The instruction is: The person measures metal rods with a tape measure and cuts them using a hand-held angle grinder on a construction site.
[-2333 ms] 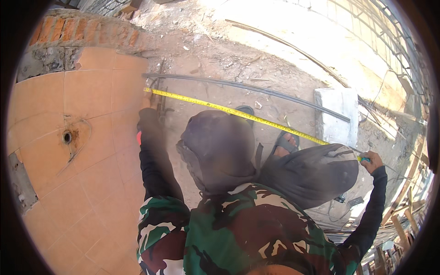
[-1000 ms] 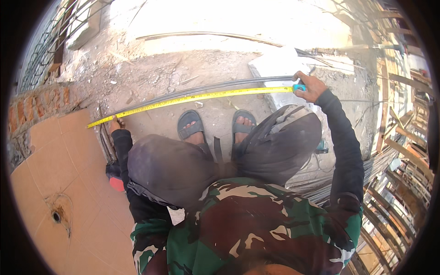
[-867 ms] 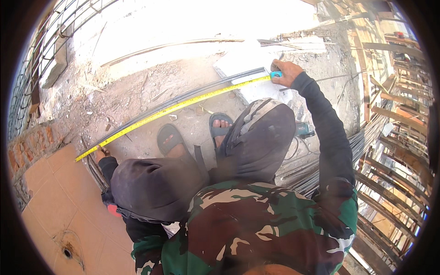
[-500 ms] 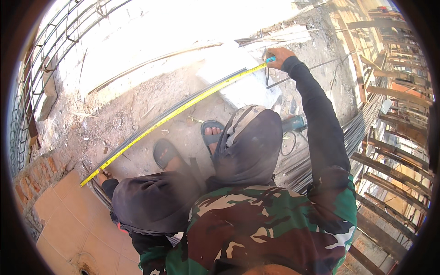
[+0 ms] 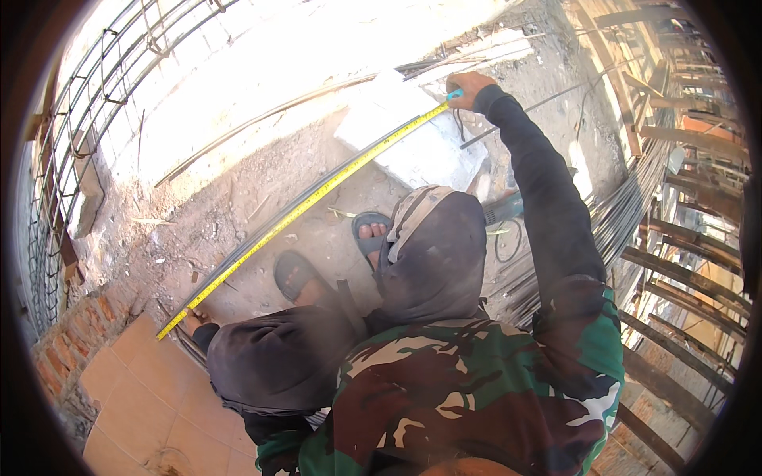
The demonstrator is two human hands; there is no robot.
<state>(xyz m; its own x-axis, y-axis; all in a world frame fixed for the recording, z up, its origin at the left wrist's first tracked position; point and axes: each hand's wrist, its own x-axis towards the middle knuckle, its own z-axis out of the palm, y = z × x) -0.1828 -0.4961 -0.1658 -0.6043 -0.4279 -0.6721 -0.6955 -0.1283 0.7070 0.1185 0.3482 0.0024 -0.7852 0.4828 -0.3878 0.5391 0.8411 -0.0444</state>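
Observation:
A yellow tape measure blade (image 5: 305,205) runs diagonally from lower left to upper right, stretched along a bundle of thin dark steel bars (image 5: 340,168) on the ground. My right hand (image 5: 474,87) is closed around its blue case (image 5: 455,94) at the far end, above a white slab (image 5: 425,151). At the near left end, my left hand (image 5: 193,320) is curled at the blade beside the bar ends. The blade covers part of its fingers, and its tip reaches past them over orange tiles (image 5: 151,381).
A rebar cage (image 5: 103,99) stands at the upper left, by a broken brick edge (image 5: 71,345). A power tool (image 5: 504,208) and many loose steel rods (image 5: 611,230) lie right of my knee. Timber beams (image 5: 690,278) line the right side. My sandalled feet (image 5: 369,230) are below the blade.
The whole view has shifted slightly. The blade's near end and my left hand appear a little farther right and lower, and my right hand slightly farther left and up. Both keep their hold.

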